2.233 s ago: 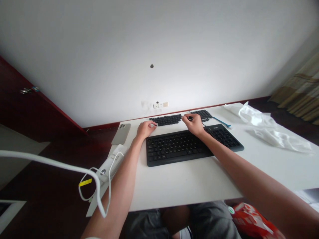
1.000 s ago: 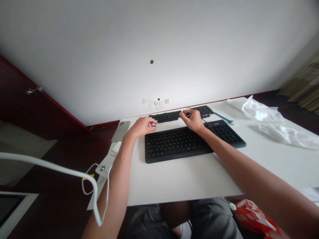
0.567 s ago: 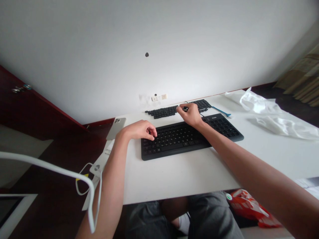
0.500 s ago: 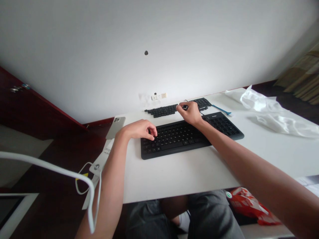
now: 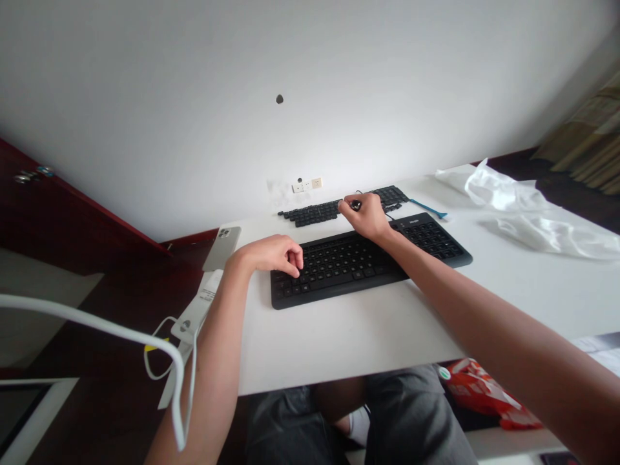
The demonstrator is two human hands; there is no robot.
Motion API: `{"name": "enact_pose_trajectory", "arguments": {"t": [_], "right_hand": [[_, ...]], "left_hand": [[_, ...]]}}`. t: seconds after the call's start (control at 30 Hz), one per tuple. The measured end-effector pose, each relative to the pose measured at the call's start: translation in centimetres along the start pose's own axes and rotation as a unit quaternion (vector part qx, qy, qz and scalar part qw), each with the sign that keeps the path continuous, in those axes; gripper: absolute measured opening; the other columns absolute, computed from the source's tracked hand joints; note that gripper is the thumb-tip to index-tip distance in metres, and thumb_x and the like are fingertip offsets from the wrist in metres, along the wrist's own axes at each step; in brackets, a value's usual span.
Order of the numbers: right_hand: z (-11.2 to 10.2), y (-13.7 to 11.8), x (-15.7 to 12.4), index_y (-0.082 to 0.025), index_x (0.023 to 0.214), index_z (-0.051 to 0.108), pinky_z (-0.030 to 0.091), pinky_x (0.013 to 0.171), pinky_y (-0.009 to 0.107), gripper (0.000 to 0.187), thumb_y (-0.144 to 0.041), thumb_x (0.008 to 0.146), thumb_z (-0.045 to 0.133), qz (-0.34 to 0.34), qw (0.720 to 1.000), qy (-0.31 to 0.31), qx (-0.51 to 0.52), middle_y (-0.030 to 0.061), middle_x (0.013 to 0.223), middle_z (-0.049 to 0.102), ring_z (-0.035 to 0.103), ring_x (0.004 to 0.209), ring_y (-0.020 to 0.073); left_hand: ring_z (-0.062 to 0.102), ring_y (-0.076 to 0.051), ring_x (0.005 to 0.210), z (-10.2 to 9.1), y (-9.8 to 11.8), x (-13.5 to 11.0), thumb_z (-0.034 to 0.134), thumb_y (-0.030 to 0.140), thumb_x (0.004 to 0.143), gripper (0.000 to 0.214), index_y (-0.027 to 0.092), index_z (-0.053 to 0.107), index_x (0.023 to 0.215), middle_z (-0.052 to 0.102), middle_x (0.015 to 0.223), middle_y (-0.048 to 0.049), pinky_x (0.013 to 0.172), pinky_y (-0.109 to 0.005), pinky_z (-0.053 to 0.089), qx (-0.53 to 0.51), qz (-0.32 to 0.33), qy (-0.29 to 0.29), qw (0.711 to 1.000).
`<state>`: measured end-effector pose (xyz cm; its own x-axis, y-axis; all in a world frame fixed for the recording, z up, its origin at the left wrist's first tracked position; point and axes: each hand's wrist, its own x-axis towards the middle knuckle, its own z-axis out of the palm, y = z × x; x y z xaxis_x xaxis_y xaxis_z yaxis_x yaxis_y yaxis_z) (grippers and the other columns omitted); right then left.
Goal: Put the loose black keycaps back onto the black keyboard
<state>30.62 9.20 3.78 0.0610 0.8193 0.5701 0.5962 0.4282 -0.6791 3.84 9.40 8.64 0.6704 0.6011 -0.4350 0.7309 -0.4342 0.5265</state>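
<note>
A black keyboard (image 5: 339, 281) lies slightly slanted on the white table. Small pale marks show across its middle, where the keycaps seem to be off. My left hand (image 5: 274, 254) rests on its left end, fingers loosely bent, with nothing visible in them. Over the upper middle of the keyboard, my right hand (image 5: 369, 216) is closed around a dark tool with a shiny round end (image 5: 356, 205); the rest of the tool is hidden by the fist. Behind the keyboard, black keycaps (image 5: 317, 214) are laid out in rows, partly covered by my right hand.
A slim blue tool (image 5: 429, 208) lies right of the keycaps. Crumpled clear plastic (image 5: 508, 190) covers part of the right side. At the left edge are a phone (image 5: 223, 248) and a white power strip (image 5: 188, 323). A white cable (image 5: 97, 316) crosses the lower left foreground.
The view has shifted slightly, so everything sits a little higher and further left. Both hands keep nearly the same place on the keyboard, and the right still grips the dark tool.
</note>
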Motion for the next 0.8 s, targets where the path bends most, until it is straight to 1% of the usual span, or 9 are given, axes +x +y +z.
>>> {"name": "enact_pose_trajectory", "arguments": {"t": [0.23, 0.37, 0.57, 0.7, 0.8], "right_hand": [[-0.07, -0.11, 0.00, -0.019, 0.057, 0.048, 0.030, 0.061, 0.030, 0.031, -0.033, 0.084, 0.054, -0.001, 1.000, 0.004, -0.008, -0.0014, 0.057, 0.039, 0.030, 0.059, 0.0118], [-0.09, -0.18, -0.02, -0.018, 0.058, 0.049, 0.030, 0.061, 0.030, 0.030, -0.032, 0.084, 0.054, 0.000, 1.000, 0.000, -0.008, -0.0020, 0.058, 0.038, 0.030, 0.059, 0.0115], [-0.10, -0.15, -0.02, -0.018, 0.058, 0.049, 0.029, 0.061, 0.030, 0.030, -0.032, 0.084, 0.054, -0.006, 1.000, -0.002, -0.009, -0.0020, 0.058, 0.038, 0.031, 0.059, 0.0113], [-0.06, -0.15, 0.02, -0.017, 0.059, 0.051, 0.029, 0.061, 0.031, 0.030, -0.033, 0.085, 0.053, -0.006, 1.000, -0.002, -0.010, -0.0014, 0.058, 0.039, 0.032, 0.059, 0.0118], [-0.04, -0.16, 0.03, -0.018, 0.057, 0.048, 0.029, 0.061, 0.031, 0.032, -0.033, 0.085, 0.053, -0.008, 1.000, -0.001, -0.008, -0.0015, 0.057, 0.037, 0.032, 0.059, 0.0119]], "left_hand": [[0.066, -0.016, 0.073, 0.13, 0.37, 0.07, 0.079, 0.026, 0.072, 0.013, 0.025, 0.081, 0.084, 0.077, 0.081, -0.0004, 0.065, -0.025, 0.043, 0.011, 0.006, -0.006, 1.000], [0.068, -0.016, 0.075, 0.15, 0.17, 0.22, 0.079, 0.026, 0.072, 0.013, 0.024, 0.081, 0.085, 0.078, 0.082, -0.0004, 0.066, -0.025, 0.044, 0.014, 0.004, -0.007, 1.000], [0.071, -0.017, 0.088, -0.08, -0.15, 0.42, 0.075, 0.029, 0.079, 0.013, 0.022, 0.080, 0.089, 0.080, 0.093, -0.0014, 0.077, -0.025, 0.048, 0.007, 0.023, -0.030, 0.999], [0.070, -0.016, 0.086, -0.12, -0.39, 0.50, 0.075, 0.029, 0.079, 0.013, 0.021, 0.077, 0.088, 0.079, 0.092, -0.0015, 0.075, -0.024, 0.047, 0.002, 0.024, -0.037, 0.999], [0.067, -0.015, 0.082, -0.09, -0.52, 0.56, 0.075, 0.029, 0.078, 0.013, 0.020, 0.074, 0.087, 0.077, 0.088, -0.0013, 0.073, -0.024, 0.046, -0.010, 0.028, -0.037, 0.999]]}}
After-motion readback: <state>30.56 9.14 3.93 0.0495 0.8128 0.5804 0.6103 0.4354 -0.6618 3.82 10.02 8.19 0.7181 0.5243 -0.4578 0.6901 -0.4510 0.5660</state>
